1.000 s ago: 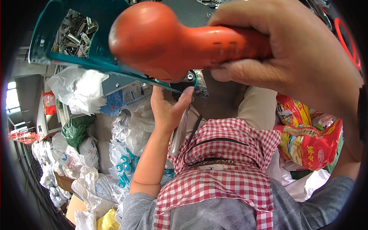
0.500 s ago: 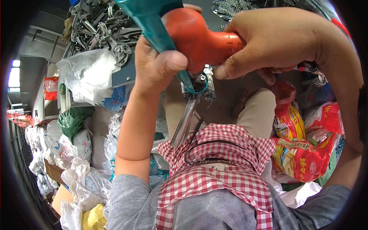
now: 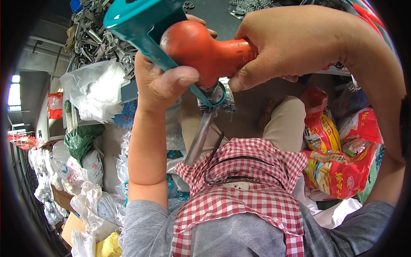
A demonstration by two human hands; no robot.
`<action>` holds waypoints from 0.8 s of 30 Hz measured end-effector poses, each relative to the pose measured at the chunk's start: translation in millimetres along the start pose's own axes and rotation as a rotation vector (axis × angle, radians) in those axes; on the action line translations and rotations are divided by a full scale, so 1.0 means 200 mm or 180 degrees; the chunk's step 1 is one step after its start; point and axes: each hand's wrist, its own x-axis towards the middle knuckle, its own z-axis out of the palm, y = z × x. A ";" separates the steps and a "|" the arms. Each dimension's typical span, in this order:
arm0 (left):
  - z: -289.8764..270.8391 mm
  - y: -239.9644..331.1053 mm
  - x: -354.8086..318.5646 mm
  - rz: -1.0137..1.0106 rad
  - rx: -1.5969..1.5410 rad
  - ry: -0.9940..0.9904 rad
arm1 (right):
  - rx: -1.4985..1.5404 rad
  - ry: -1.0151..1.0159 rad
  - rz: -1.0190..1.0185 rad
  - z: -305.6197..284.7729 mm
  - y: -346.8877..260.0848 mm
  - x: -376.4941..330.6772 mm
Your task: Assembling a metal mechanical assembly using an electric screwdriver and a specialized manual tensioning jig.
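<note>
My left hand (image 3: 165, 83) is closed around a teal metal frame (image 3: 141, 21), its thumb lying over the near edge. The frame slants from upper left down to a small ring. Below the ring hangs a shiny metal lever or tube (image 3: 199, 139). My right hand (image 3: 295, 47) grips the handle of an orange pistol-shaped power driver (image 3: 192, 49). The driver's metal nose points down at the ring end of the frame; whether it touches a fastener there is hidden. Some of my left fingers are behind the frame and driver.
A heap of metal parts (image 3: 100, 34) lies on the dark workbench at upper left, beside white plastic sheets (image 3: 94, 90). Small metal pieces (image 3: 248, 7) are at the far side. Red and yellow bags (image 3: 342, 171) stand to the right; plastic bags (image 3: 94, 205) crowd the left.
Both hands, the teal frame and the orange driver have moved left and slightly nearer together. More of the frame's upper end now shows. My grip on each is unchanged.
</note>
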 end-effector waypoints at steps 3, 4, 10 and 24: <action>-0.01 0.00 -0.01 0.0059 0.0043 0.0080 | -0.0005 -0.0251 -0.0280 0.02 0.07 -0.02; -0.01 -0.01 -0.01 0.0054 0.0042 0.0072 | -0.0192 0.0061 -0.1031 0.04 0.07 -0.02; -0.03 0.00 -0.01 0.0047 0.0101 0.0065 | -0.0120 -0.0038 -0.0782 0.03 0.09 -0.01; -0.01 0.00 -0.03 0.0246 0.0205 0.0147 | -0.0115 -0.0114 -0.1229 0.01 0.14 -0.02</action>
